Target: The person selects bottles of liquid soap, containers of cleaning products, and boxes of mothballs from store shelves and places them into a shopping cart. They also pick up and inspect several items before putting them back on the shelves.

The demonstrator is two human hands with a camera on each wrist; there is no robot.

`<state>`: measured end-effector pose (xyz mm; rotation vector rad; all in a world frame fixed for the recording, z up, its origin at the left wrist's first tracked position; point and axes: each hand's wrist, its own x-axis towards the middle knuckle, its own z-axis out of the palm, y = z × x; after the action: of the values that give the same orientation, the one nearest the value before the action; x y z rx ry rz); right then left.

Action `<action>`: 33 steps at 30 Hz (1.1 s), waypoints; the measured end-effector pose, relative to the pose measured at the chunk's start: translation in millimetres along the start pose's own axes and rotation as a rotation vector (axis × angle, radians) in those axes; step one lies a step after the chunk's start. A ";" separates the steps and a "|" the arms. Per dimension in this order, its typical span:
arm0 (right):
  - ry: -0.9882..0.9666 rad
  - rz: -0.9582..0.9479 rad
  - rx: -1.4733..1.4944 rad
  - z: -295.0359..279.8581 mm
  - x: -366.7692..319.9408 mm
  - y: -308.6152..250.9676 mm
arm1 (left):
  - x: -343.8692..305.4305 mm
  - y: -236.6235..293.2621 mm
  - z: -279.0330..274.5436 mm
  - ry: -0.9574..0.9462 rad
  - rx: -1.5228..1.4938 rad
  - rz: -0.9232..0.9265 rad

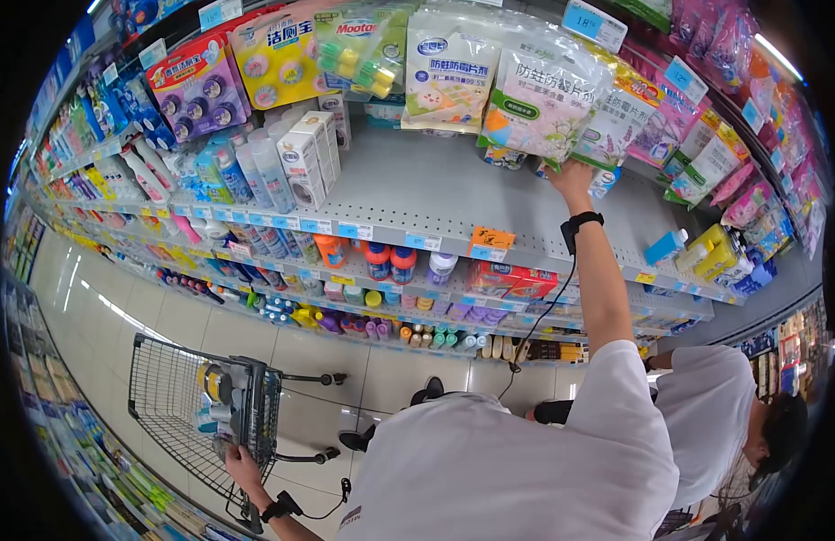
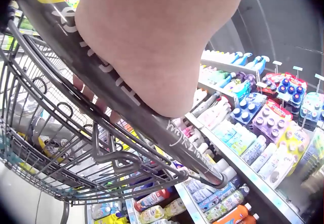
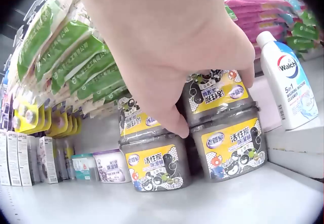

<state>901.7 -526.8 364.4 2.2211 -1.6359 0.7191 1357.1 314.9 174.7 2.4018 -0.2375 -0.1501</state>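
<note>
In the right wrist view, my right hand [image 3: 177, 52] reaches over the top of a dehumidifier tub [image 3: 217, 95] with a yellow label. The thumb is at its near left edge and the fingers curl down its right side, gripping it. That tub sits on a second, matching tub [image 3: 230, 150]. A similar stack stands at the left, its lower tub [image 3: 157, 164] resting on the shelf. Down in the head view, my left hand [image 1: 243, 469] is at the shopping cart [image 1: 165, 361]. The left wrist view shows the fingers wrapped round the cart handle [image 2: 101, 64].
Hanging mothproof packets [image 1: 544, 99] overhang the right hand. A white cleaner bottle [image 3: 288, 82] stands right of the tubs. White boxes [image 1: 311, 153] stand farther left on the grey shelf [image 1: 390, 189]. Another person [image 1: 715, 406] is at the right. A cable hangs from my right wrist.
</note>
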 end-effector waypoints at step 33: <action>0.291 0.616 0.495 48.0 36.1 -15.7 | 167.3 112.9 187.0 -0.422 0.201 0.460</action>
<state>935.5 -575.3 345.1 1.7274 -2.1653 1.6735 1473.6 75.8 104.1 2.4155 -1.0303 -0.4348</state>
